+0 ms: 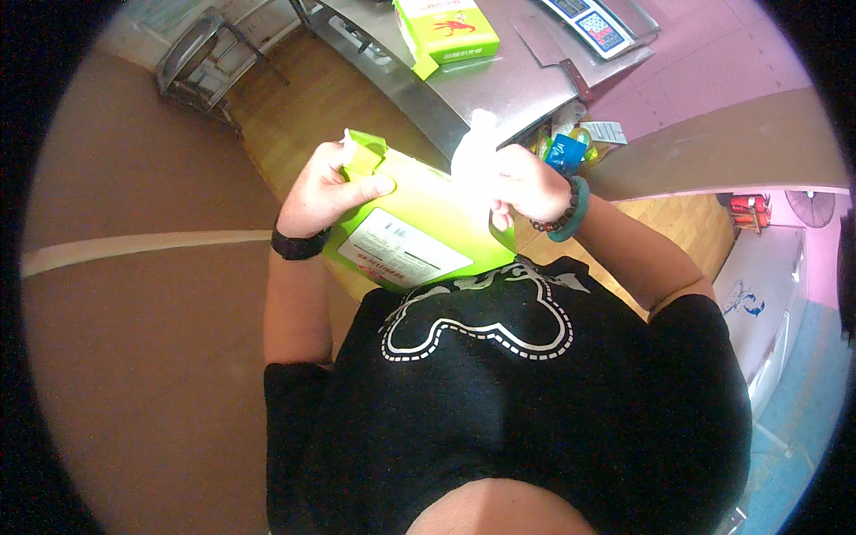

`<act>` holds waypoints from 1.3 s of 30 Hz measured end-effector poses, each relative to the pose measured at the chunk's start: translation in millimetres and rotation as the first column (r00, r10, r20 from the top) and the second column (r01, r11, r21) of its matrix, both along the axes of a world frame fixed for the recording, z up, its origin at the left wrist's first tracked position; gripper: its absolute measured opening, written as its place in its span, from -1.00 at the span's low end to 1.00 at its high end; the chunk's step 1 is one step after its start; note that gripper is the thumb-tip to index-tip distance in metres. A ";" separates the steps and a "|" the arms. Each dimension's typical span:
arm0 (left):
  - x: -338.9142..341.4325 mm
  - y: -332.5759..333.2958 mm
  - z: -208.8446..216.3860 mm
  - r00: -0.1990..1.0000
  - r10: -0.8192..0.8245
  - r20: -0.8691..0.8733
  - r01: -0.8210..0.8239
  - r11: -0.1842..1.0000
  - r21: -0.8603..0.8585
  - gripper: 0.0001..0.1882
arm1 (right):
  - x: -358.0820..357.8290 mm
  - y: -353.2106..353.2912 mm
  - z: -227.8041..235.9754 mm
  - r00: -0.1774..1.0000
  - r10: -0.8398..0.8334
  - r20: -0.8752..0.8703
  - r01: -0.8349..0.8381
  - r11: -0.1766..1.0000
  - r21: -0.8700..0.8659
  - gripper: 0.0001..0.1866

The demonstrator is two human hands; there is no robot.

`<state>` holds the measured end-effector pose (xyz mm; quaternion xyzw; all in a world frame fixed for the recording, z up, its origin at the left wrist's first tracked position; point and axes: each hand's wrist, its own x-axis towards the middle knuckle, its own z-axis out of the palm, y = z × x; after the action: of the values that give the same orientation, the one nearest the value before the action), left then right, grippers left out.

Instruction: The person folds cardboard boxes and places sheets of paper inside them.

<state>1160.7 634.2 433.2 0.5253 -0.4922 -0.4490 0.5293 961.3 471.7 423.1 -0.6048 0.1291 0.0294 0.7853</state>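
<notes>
A bright green cardboard box (437, 192) with a white printed label is held in front of my chest. My left hand (332, 189) grips its left end, the thumb lying on the printed face beside a raised end flap (366, 153). At the box's right end my right hand (528, 183) is closed, its fingertips pinching a limp white piece (474, 156) that looks like thin plastic or paper. Glare washes out that white piece. It stands up above the box's far edge, and I cannot make out whether it comes from inside. The box's interior is hidden.
A steel table (499, 89) lies ahead, bearing another green box (450, 36), a cleaver (571, 73) and a digital scale (596, 27). Colourful packages (571, 147) sit below its right corner. At far right are a white chest (758, 294) and a fan (810, 208); a metal-framed chair (201, 53) stands far left.
</notes>
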 end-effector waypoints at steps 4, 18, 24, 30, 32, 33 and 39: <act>7.0 3.7 3.9 0.997 -0.035 -0.064 0.035 0.999 -0.011 -0.80 | -3.0 2.3 -4.3 0.994 -0.064 0.093 0.034 0.954 0.298 -0.72; -4.7 -8.7 -2.8 0.998 -0.033 -0.050 0.033 0.999 0.018 -0.82 | 0.8 6.0 24.5 0.939 0.249 -0.235 -0.331 0.484 -0.810 -0.63; 0.3 -7.9 -6.4 0.999 -0.021 -0.042 0.023 0.999 0.031 -0.82 | -9.3 1.2 -1.6 0.975 0.187 -0.124 -0.224 0.846 -0.484 -0.63; 8.6 -8.3 -9.4 0.997 -0.036 -0.071 0.037 0.999 0.013 -0.82 | -14.9 7.1 -6.8 0.994 0.109 0.007 -0.100 0.938 -0.333 -0.78; 11.5 -11.0 -7.3 0.992 -0.066 -0.112 0.068 0.998 0.016 -0.82 | -15.2 5.3 -6.8 0.999 -0.028 -0.015 0.027 0.998 -0.065 -0.78; 20.7 -8.7 -12.6 0.987 -0.041 -0.156 0.040 0.999 -0.007 -0.82 | -16.4 2.0 -4.0 0.986 -0.154 -0.060 0.162 0.973 0.166 -0.77; 25.8 -23.1 -28.2 0.995 -0.052 -0.089 0.054 0.998 0.022 -0.86 | -26.6 -22.0 0.4 0.970 -0.150 -0.191 0.189 0.961 0.203 -0.77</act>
<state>1186.5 611.0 405.0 0.4982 -0.4766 -0.4917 0.5319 934.7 449.7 423.5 -0.4959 0.2445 0.0287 0.8327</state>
